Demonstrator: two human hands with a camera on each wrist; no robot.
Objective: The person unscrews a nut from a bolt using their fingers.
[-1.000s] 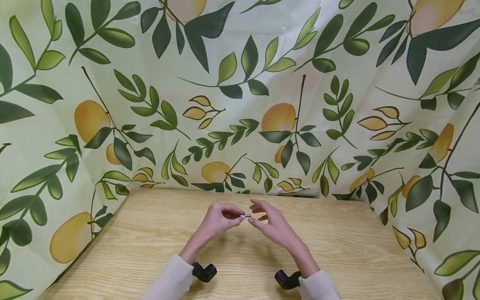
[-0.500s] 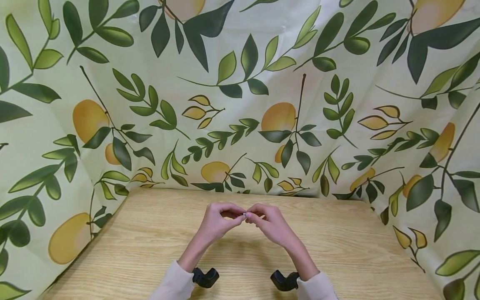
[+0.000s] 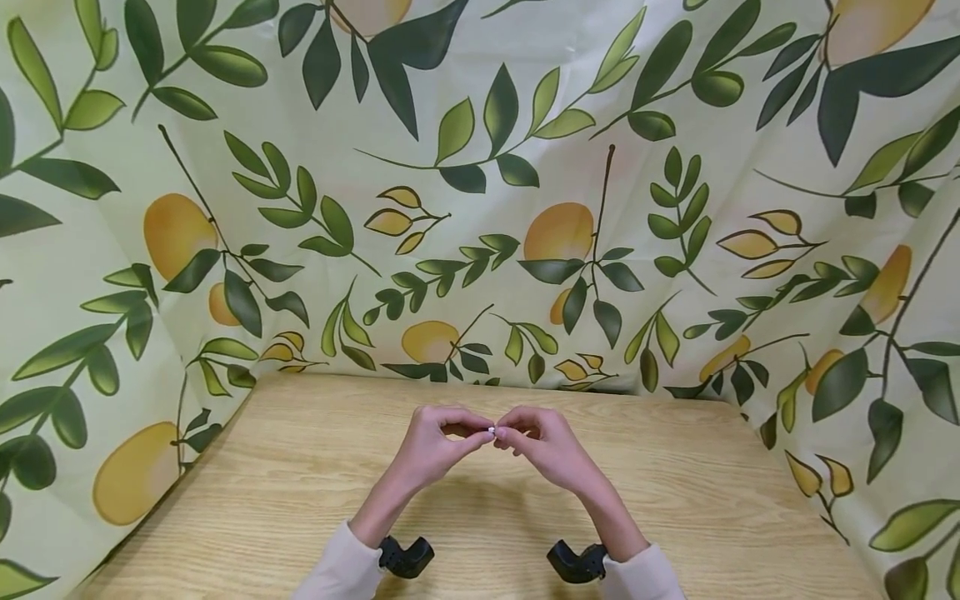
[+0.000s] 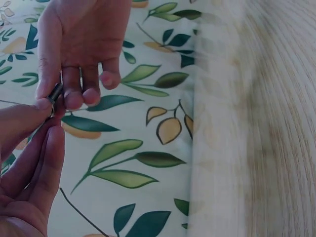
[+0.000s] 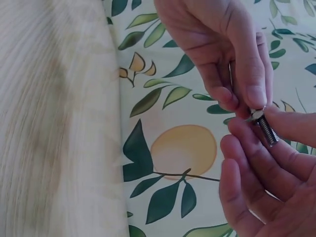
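A small metal bolt with a threaded shank and a wider hex-like end is held between both hands above the table. My left hand pinches the wider end between thumb and fingertips. From the other side, my right hand has its thumb and index finger at the bolt, its other fingers loosely bent. In the left wrist view the dark shank points towards the right hand, beside its thumb. Only a tiny bright spot of the bolt shows in the head view, the fingertips covering the rest.
A light wood-grain table lies under the hands. Cloth printed with fruit and leaves hangs behind it and along both sides. A black wrist mount sits at the left sleeve, another mount at the right.
One second ago the right hand's fingers were spread apart near the bolt's free end; they have since closed in on it. The left hand has kept its pinch with little movement.
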